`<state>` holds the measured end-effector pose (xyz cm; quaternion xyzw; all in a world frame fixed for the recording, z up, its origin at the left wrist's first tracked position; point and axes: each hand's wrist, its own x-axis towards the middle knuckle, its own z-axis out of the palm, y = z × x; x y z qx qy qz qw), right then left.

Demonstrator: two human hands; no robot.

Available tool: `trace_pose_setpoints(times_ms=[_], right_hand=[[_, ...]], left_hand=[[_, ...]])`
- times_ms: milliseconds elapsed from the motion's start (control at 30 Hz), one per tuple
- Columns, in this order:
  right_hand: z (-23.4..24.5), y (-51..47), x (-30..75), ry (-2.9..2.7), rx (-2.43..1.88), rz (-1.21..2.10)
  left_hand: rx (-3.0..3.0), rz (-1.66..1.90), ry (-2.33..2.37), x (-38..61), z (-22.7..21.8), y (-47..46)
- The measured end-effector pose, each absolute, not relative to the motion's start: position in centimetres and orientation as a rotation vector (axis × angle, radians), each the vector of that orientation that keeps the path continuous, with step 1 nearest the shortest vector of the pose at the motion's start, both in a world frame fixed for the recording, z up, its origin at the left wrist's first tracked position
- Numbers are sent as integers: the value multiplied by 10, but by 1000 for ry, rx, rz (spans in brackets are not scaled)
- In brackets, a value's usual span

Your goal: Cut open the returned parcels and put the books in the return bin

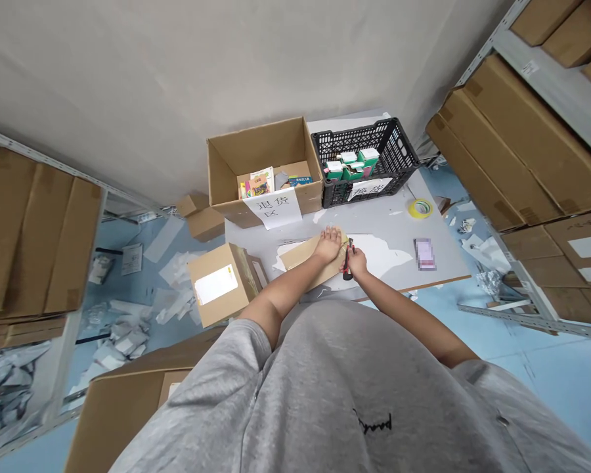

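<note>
Left hand (328, 246) lies spread on a flat tan cardboard package (301, 257), pressing it down, not gripped round it. Right hand (357, 264) is closed round a slim red-and-black utility knife (347, 264), just beside the left; a small gap between them. Package rests on torn white paper (381, 255), near the front edge of a pale grey tabletop (443, 244). Blade exposure: cannot tell.

Main hazard, my judgement: a slip of the knife toward the left fingers, caused by their closeness. Loose paper underneath could let the package skid if pressure eases. Too deep a stroke might nick whatever is inside; contents hidden.
</note>
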<state>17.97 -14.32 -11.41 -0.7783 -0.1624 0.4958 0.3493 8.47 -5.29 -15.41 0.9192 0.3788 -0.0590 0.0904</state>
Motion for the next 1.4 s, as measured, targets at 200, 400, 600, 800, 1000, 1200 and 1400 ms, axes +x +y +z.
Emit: trace_pose_setpoints(times_ms=[200, 400, 600, 800, 1000, 1200, 1400], right_hand=[[-116, -138, 179, -408, -2031, 1256], [-108, -118, 184, -452, -2087, 1296], [-105, -125, 188, -589, -2118, 1291], [-100, -121, 181, -557, -2136, 1271], [-97, -118, 182, -656, -2183, 1292], [-102, -107, 188, -679, -2254, 1343], [-107, -119, 195, -890, -2310, 1341]], left_hand=[[2738, -246, 1084, 86, -151, -46], [2698, -237, 1032, 84, -145, -35], [2685, -219, 1003, 82, -142, -32], [2721, -221, 1000, 81, -143, -28], [2777, -246, 974, 80, -146, -20], [2808, -210, 994, 80, -149, -31], [2835, -202, 895, 77, -154, -33]])
